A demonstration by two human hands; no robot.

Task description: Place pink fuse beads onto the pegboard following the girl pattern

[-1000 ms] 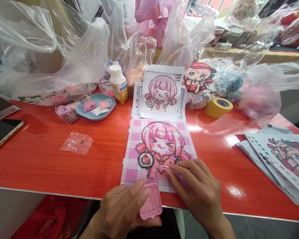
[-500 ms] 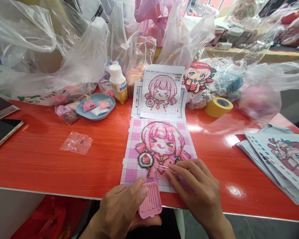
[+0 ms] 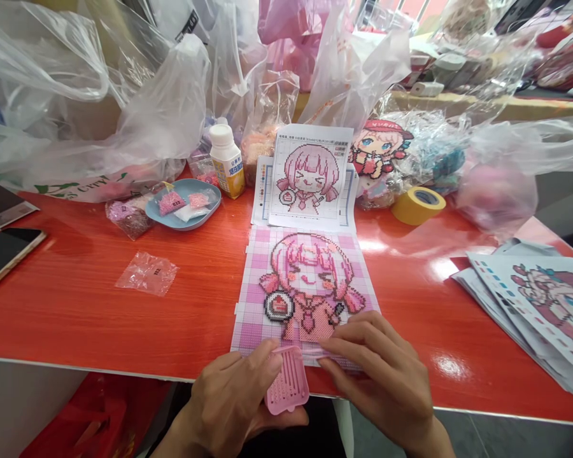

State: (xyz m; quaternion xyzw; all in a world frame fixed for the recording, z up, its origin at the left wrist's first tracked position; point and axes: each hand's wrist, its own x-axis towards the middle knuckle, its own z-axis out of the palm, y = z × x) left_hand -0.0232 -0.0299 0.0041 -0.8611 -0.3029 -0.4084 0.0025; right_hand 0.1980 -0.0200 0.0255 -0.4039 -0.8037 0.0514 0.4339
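Observation:
My left hand point(image 3: 241, 388) grips a small pink ridged bead tray point(image 3: 289, 381) at the table's front edge, thumb on its rim. Small beads lie in the tray's grooves. Pink tweezers point(image 3: 315, 352) are pinched in my right hand point(image 3: 379, 369), their tips close to the tray's upper edge. Whether the tips hold a bead is too small to tell. Just beyond my hands lies a pegboard point(image 3: 248, 318) over a pink checked grid, bearing a bead picture point(image 3: 310, 280) of a pink-haired character. Behind it leans a printed pattern sheet point(image 3: 310, 178) of the same figure.
On the left are a phone point(image 3: 12, 254), a clear bag point(image 3: 148, 273) and a blue plate point(image 3: 205, 216) with bead packets. A bottle point(image 3: 226, 162) and plastic bags stand behind. Yellow tape point(image 3: 413, 213) and printed sheets point(image 3: 535, 305) lie on the right.
My right hand has drawn the tweezers back from the bead picture, down toward the tray. My left hand and the tray have barely moved.

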